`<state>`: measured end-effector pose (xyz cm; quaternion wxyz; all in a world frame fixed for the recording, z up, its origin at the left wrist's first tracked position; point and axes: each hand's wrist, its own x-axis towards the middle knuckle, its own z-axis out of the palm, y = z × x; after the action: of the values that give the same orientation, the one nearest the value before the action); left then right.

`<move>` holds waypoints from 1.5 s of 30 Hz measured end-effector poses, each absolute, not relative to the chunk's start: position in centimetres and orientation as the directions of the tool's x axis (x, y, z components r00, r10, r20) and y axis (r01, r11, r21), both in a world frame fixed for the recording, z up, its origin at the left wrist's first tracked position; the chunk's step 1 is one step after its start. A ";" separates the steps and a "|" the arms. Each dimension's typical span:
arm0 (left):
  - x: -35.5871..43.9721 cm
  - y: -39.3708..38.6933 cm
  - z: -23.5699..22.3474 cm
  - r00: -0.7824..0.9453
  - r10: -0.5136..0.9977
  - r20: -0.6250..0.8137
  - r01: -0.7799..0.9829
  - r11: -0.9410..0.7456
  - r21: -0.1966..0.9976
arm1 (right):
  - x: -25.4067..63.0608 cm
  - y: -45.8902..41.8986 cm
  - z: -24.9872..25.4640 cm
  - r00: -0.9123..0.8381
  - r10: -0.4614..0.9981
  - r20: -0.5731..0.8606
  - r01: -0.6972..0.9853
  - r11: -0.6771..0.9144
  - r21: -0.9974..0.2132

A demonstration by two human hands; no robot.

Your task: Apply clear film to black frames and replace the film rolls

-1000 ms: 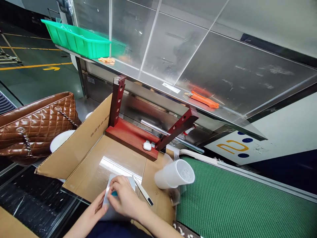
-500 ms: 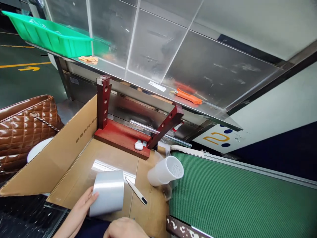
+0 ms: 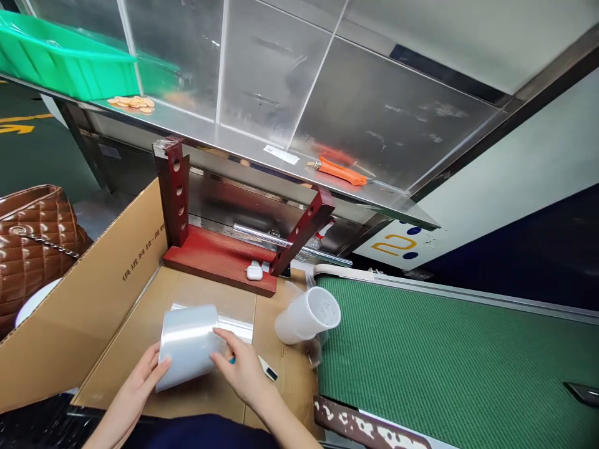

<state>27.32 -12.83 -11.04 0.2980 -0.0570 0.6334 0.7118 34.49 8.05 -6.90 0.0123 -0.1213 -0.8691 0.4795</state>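
A wide roll of clear film point(image 3: 185, 346) rests on the flattened cardboard point(image 3: 140, 324) in front of me. My left hand point(image 3: 143, 377) cups its left end, fingers curled against it. On the other end lies my right hand point(image 3: 241, 368), fingers on the roll, with a small teal object point(image 3: 231, 360) pinched under them. A thin knife-like tool point(image 3: 266, 369) lies on the cardboard just right of that hand.
A red wooden stand point(image 3: 219, 259) with a small white case point(image 3: 254, 272) sits behind the cardboard. A white cup point(image 3: 306, 317) lies on its side by the green belt point(image 3: 444, 368). A brown quilted bag point(image 3: 32, 237) stands left. Orange tool point(image 3: 339, 172) and green bin point(image 3: 65, 62) lie on the steel shelf.
The roll has turned from flat to lying lengthwise between both hands. My right hand left it, dropped low, then came back onto its right end. The view shifted right.
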 end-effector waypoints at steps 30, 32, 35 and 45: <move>31.0 -14.4 -12.6 -0.815 0.274 -0.511 -0.530 0.004 0.848 | 35.5 6.3 -8.5 -0.979 0.196 -0.051 0.176 0.697 -0.695; 30.9 -14.5 -12.9 -0.813 0.281 -0.511 -0.530 0.008 0.848 | 35.5 6.5 -8.4 -0.979 0.198 -0.052 0.177 0.692 -0.699; 30.8 -14.7 -13.5 -0.805 0.296 -0.514 -0.535 0.012 0.845 | 35.1 7.2 -8.3 -0.978 0.206 -0.030 0.168 0.695 -0.700; 30.3 -15.1 -14.7 -0.810 0.315 -0.495 -0.519 0.007 0.854 | 34.6 7.8 -5.8 -0.998 0.035 -0.051 0.061 0.704 -0.708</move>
<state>30.31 -15.08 -14.66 0.2978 -0.0795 0.6440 0.7002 34.57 7.79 -5.82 -0.0169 -0.0258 -0.9229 0.3839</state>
